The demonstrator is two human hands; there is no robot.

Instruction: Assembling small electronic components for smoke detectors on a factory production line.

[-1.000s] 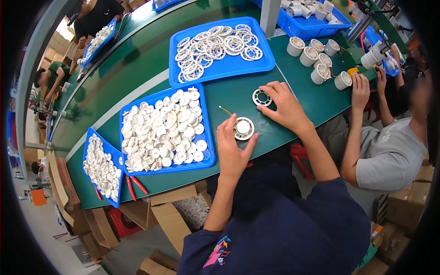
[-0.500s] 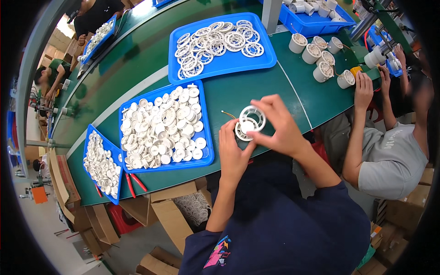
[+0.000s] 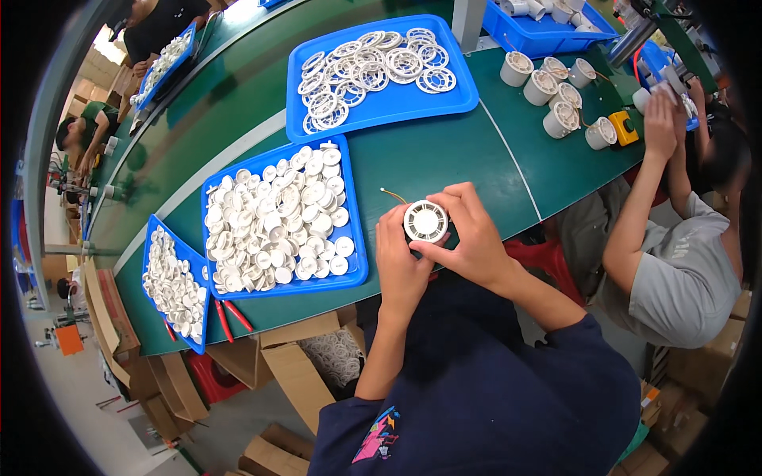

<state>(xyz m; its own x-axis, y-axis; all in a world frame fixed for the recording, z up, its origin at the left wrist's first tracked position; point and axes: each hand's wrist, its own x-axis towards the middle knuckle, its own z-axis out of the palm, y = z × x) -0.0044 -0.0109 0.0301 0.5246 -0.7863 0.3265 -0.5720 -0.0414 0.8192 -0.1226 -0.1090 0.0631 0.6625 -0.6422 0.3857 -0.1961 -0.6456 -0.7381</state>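
Where I stand, I can see a long green table (image 3: pixel 389 163) with lots of white bits on it. At its right side sits a co-worker in a grey shirt (image 3: pixel 675 278), arms up near a machine. Below the near edge is an open cardboard box (image 3: pixel 298 377) with white rings inside. One big blue tray (image 3: pixel 401 103) holds flat white rings, heaped at its far side. Just beside it, another blue tray (image 3: pixel 362 254) is full of round white caps. A smaller blue tray (image 3: pixel 187 252) of white pieces sits tilted by its left side.

The person's left hand (image 3: pixel 401 258) is half curled, its fingers along the left side of a round white slotted part (image 3: pixel 426 220). The right hand (image 3: pixel 472 242) is bent like a C and has hold of that part too, fingers at the far right and thumb at the near side. So the part sits between both hands, by the table's near edge; I can't tell if it touches the table. Red-handled pliers (image 3: pixel 223 321) poke out beside the smaller tray. A thin wire (image 3: pixel 393 195) sticks out past the left fingertips.
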